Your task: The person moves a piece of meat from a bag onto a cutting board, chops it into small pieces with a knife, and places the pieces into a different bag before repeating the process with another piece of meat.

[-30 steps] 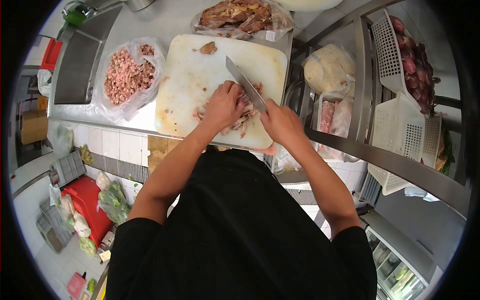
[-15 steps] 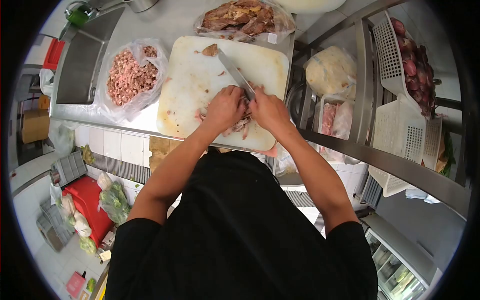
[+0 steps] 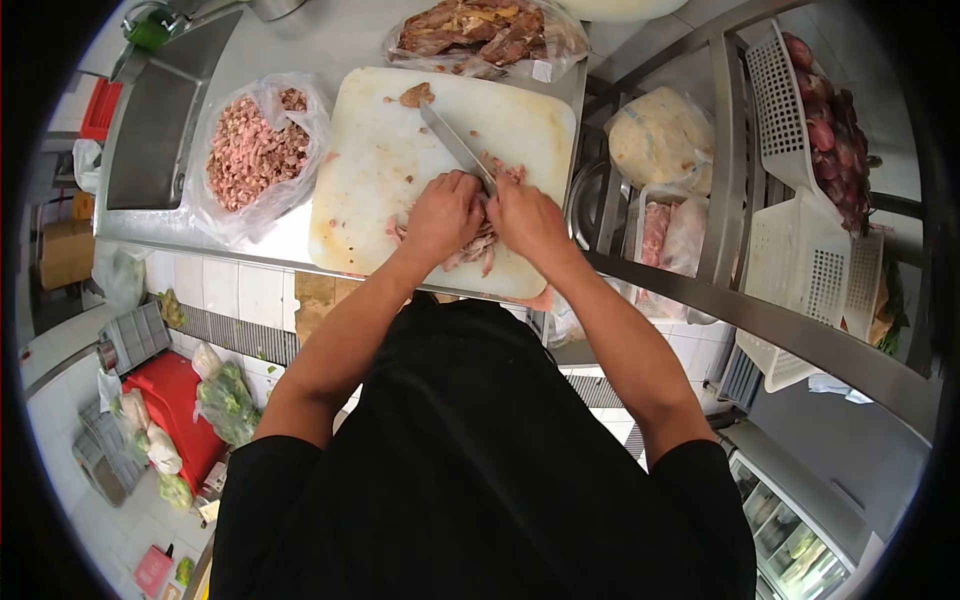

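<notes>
Stainless counter (image 3: 330,40) in a tiled kitchen carries a white cutting board (image 3: 380,170), seen from the head camera. On the board's near side lies a pile of meat strips (image 3: 478,248). The left hand (image 3: 445,212) presses down on it with curled fingers. The right hand (image 3: 528,218) is closed around the handle of a knife (image 3: 455,143), whose blade points away across the board.

Left of the board, an open plastic bag (image 3: 255,150) holds finely chopped pinkish meat. Behind the board, another bag (image 3: 480,30) holds large browned pieces. On the rack to the right, a white basket (image 3: 775,90) contains red onions (image 3: 830,130), a tied bag (image 3: 660,135) holds something pale, and a tub (image 3: 665,230) holds bagged raw meat.
</notes>
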The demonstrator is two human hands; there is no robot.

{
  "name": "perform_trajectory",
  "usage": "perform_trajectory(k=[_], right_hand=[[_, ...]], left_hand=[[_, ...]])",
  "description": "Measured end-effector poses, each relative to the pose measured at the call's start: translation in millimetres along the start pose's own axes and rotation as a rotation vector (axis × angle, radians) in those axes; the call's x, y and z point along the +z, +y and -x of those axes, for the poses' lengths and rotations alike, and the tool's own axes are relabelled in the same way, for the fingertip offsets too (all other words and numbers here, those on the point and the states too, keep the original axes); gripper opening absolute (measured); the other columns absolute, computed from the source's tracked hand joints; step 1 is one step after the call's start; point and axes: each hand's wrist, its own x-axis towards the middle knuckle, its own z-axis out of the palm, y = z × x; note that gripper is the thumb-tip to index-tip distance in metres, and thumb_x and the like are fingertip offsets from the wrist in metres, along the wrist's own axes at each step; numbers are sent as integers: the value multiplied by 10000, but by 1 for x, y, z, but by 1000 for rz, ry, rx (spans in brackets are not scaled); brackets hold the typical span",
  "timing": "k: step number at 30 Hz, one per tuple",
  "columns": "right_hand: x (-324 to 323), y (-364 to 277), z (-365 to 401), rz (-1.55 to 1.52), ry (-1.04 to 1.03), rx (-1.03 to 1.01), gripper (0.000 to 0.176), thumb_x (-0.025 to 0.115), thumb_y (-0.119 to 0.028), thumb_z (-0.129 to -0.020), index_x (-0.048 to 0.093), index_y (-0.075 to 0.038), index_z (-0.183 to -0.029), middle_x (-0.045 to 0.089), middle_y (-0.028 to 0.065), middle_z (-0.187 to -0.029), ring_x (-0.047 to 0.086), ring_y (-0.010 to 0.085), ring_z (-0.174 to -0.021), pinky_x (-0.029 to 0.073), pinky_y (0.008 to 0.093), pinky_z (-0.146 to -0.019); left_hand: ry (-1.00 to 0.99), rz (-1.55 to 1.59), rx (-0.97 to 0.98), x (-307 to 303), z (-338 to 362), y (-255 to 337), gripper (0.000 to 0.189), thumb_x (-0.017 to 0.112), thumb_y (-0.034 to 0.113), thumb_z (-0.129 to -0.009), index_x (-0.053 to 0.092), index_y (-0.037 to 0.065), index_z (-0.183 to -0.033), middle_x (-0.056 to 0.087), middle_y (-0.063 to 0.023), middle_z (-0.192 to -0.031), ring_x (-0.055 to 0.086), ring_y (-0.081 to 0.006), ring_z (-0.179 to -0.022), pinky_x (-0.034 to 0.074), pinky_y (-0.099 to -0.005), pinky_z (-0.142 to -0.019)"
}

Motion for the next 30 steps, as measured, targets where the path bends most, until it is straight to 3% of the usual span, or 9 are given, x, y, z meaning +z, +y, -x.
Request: perform_trajectory(k=[2, 7, 11, 13, 18, 23, 27, 30], right_hand=[[-5, 1, 0, -4, 48, -80, 238, 553, -222, -980, 591, 11, -1013, 698, 284, -801, 699, 480, -789, 543, 588, -722], [-64, 1, 88, 35, -185, 15, 237, 520, -193, -979, 592, 20, -1055, 702, 298, -795, 711, 476, -762, 569, 580, -712], [-3, 12, 61, 58, -132, 83, 239, 515, -190, -986, 593, 25, -1052, 703, 293, -790, 713, 474, -758, 567, 590, -691], [9, -2, 29, 31, -66, 24, 243, 519, -194, -987, 595, 25, -1057, 703, 287, -786, 714, 472, -759, 568, 585, -696], [-8, -2, 11, 0, 19, -99, 247, 534, -201, -985, 599, 25, -1061, 700, 273, -771, 713, 471, -759, 570, 572, -709], [-60, 1, 95, 26, -216, 34, 244, 535, -194, -981, 595, 32, -1051, 703, 280, -777, 711, 472, -749, 566, 578, -708], [12, 13, 62, 29, -105, 100, 229, 562, -209, -986, 566, 9, -1058, 690, 277, -762, 691, 491, -754, 535, 606, -710], [17, -8, 16, -24, -73, 57, 235, 555, -222, -996, 572, 1, -1068, 697, 276, -788, 693, 490, -770, 538, 602, -724]], left_hand=[[20, 23, 0, -5, -1, -1, 220, 652, 93, -839, 584, 9, -1031, 607, -185, -1018, 600, -395, -1000, 498, -486, -898], [79, 24, -7, -6, 4, -3, 194, 665, 102, -838, 596, 30, -1005, 610, -157, -959, 609, -365, -966, 507, -473, -882], [73, 26, 0, 3, 5, -6, 188, 666, 101, -838, 598, 33, -1000, 614, -157, -968, 609, -365, -971, 505, -474, -883], [49, 13, -6, 0, 7, -7, 201, 656, 83, -841, 598, 13, -1020, 614, -176, -990, 601, -385, -993, 497, -489, -887], [71, 65, -12, -12, 5, 0, 189, 663, 95, -841, 597, 20, -1002, 616, -170, -1003, 604, -380, -990, 501, -480, -891], [122, 23, -13, -12, 8, -3, 186, 671, 104, -836, 593, 21, -984, 609, -171, -989, 606, -373, -977, 502, -474, -895], [55, 11, -12, 5, 13, -9, 188, 670, 104, -837, 596, 22, -988, 608, -168, -983, 605, -373, -972, 500, -477, -895], [47, 7, -17, -1, 13, -12, 197, 664, 84, -836, 606, 16, -1012, 614, -162, -1015, 606, -371, -1005, 507, -473, -893]])
